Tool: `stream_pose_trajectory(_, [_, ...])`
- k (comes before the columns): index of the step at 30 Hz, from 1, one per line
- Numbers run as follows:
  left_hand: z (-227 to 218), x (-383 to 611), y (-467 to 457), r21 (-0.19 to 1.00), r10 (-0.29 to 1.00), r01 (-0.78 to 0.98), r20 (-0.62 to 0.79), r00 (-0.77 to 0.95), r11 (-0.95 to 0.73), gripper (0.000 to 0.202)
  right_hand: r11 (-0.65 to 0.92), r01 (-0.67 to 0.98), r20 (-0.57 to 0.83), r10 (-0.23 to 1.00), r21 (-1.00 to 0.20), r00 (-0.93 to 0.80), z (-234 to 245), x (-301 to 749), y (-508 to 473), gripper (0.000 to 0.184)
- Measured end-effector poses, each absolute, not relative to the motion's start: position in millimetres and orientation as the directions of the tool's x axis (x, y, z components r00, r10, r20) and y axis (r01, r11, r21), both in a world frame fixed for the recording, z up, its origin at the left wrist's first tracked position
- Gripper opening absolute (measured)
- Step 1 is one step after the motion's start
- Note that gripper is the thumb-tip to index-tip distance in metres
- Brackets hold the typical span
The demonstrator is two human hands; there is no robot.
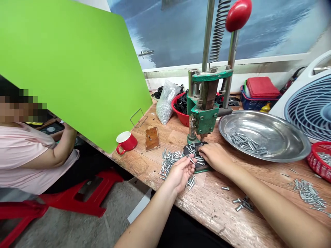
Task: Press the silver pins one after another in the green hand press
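My left hand (pixel 181 172) is palm up, thumb and fingers pinching a small silvery eye bolt (pixel 191 159) in front of the press. Beside it, my right hand (pixel 212 155) reaches in from the right with bent fingers closed at the pile of eye bolts (pixel 199 159) on the press's dark base. Whatever its fingertips hold is hidden. Above both hands stands the green hand press (pixel 207 119), its lever topped by a red knob (pixel 239 15). More of the small metal pieces (pixel 170 161) lie heaped on the wooden table to the left.
A steel basin (pixel 281 146) holding metal pins stands at right, near a red basket (pixel 319 165) and a fan (pixel 315 100). Left are a red mug (pixel 126 142), a brown block (pixel 152 138) and a green board (pixel 85 69). Beyond the board a person (pixel 33 155) sits.
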State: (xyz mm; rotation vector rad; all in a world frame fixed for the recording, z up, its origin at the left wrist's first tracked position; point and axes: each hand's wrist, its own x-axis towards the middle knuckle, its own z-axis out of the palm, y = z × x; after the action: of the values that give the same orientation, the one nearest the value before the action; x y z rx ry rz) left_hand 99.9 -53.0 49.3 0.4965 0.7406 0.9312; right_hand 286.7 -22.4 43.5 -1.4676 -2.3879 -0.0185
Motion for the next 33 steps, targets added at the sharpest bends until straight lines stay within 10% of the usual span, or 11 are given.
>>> stream_pose_trajectory(7, [49,100,-51,0.742,0.876,-0.474,-0.341,0.342,0.474,0.028,0.568,0.822,0.283,0.797,-0.049,-0.534,54,291,-8,0.029])
stream_pose_trajectory(18, [43,109,-20,0.873,0.918,-0.356,-0.214,0.335,0.333,0.032,0.371,0.825,0.150,0.929,-0.426,-0.340,50,286,-9,0.044])
stream_pose_trajectory(33, [34,146,13,0.990,0.965,-0.142,0.039,0.259,-0.002,0.030,0.268,0.829,0.186,0.962,-0.491,-0.201,35,278,-12,0.031])
